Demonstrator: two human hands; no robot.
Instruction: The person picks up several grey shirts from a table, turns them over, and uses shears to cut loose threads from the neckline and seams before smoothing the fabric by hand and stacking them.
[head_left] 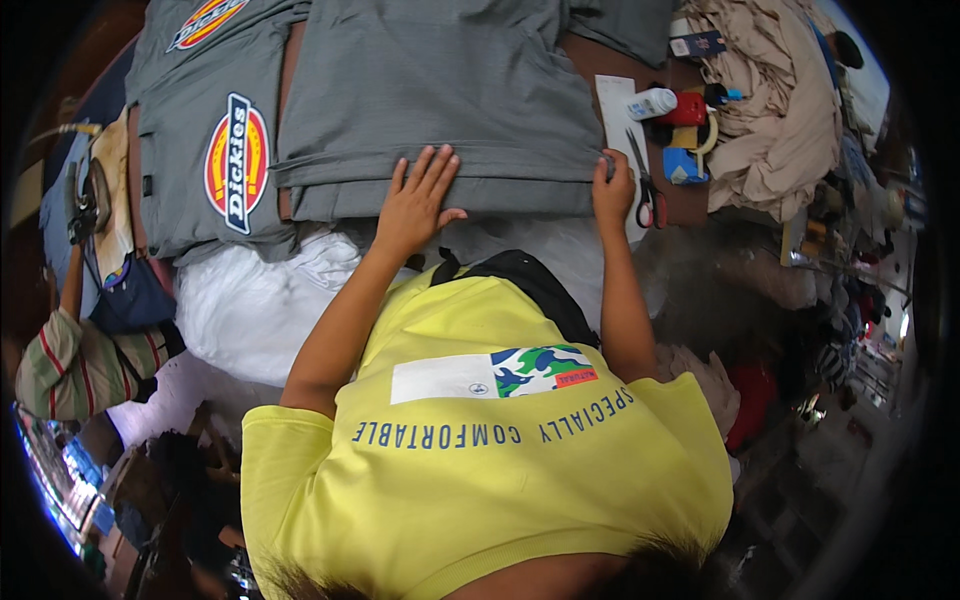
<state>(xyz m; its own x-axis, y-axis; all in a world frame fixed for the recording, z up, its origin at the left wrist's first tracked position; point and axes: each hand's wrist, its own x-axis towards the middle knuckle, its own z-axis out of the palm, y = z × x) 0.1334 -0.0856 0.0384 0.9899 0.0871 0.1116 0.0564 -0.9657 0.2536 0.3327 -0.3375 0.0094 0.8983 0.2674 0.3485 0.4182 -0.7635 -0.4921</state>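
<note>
A grey T-shirt (440, 110) lies spread on the brown table in front of me, its near edge turned up in a folded band. My left hand (418, 200) rests flat on that band near the middle, palm down with the fingers stretched out. At the band's right end my right hand (614, 190) pinches the corner of the cloth between thumb and fingers. Just right of it lie black scissors (641, 165) with a red-rimmed handle, partly over a long white strip (612, 95).
Grey shirts with a printed badge (165, 130) lie to the left. At right are a white bottle (651, 103), a red container (685, 109), a blue box (684, 165) and heaped beige cloth (775, 110). White bundles (260, 300) sit below the table edge. Another person's striped sleeve (60, 365) shows far left.
</note>
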